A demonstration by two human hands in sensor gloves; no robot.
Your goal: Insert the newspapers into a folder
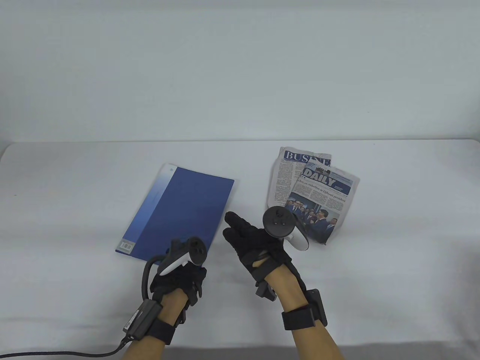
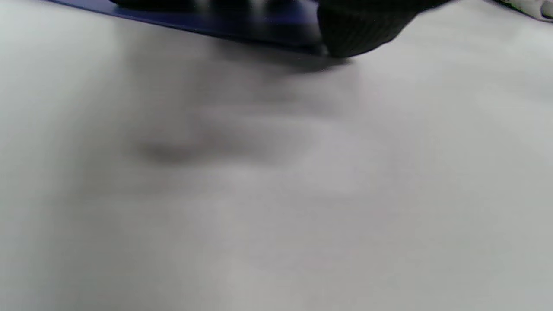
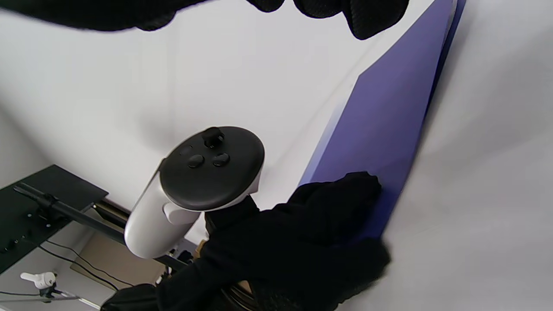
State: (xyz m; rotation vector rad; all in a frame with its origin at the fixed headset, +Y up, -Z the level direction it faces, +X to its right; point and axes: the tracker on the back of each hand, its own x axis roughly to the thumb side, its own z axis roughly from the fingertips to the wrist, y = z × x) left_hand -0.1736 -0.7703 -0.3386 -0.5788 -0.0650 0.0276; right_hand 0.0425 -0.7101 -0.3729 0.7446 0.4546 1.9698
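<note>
A closed blue folder (image 1: 176,208) lies flat on the white table, left of centre. Folded, crumpled newspapers (image 1: 313,191) lie to its right. My left hand (image 1: 193,277) is at the folder's near right corner. In the right wrist view its gloved fingers (image 3: 345,203) lie on that corner of the folder (image 3: 389,116). The left wrist view is blurred and shows a fingertip (image 2: 358,30) at the folder's edge (image 2: 242,21). I cannot tell whether it grips. My right hand (image 1: 240,232) is open and empty, held between the folder and the newspapers.
The table's far edge (image 1: 240,141) meets a plain wall. A black cable (image 1: 75,353) trails from my left wrist off the near left edge. A black stand with wires (image 3: 43,203) shows beyond the table in the right wrist view.
</note>
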